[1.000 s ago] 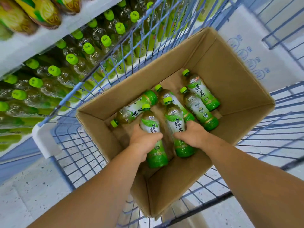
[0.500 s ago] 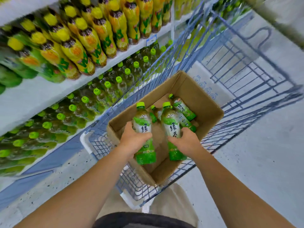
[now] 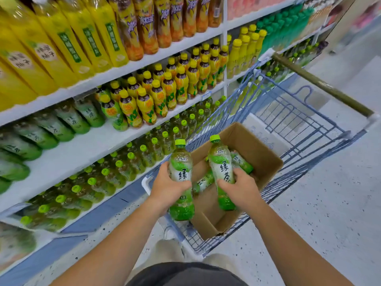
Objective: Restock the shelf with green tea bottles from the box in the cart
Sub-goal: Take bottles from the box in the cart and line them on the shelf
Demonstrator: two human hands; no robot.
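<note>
My left hand (image 3: 166, 189) grips an upright green tea bottle (image 3: 181, 162) by its middle, above the cart's near-left corner. My right hand (image 3: 243, 188) grips a second green tea bottle (image 3: 221, 159) upright over the open cardboard box (image 3: 261, 159). Both bottles are lifted clear of the box. Two more bottles (image 3: 241, 162) lie on the box floor, partly hidden behind the held ones. The box sits in the blue wire cart (image 3: 305, 129). Rows of green-capped tea bottles (image 3: 123, 164) fill the low shelf at left.
Yellow-capped bottles (image 3: 165, 87) stand on the shelf (image 3: 78, 147) above the green tea, with larger yellow bottles (image 3: 82, 38) higher up. Green-labelled bottles (image 3: 37, 133) lie on that middle shelf at left. The cart handle (image 3: 321, 85) is at the far right. Speckled floor (image 3: 329, 203) spreads to the right.
Both hands have lifted their bottles up out of the box and stood them upright. My view has risen and pulled back, showing more of the shelves and the cart.
</note>
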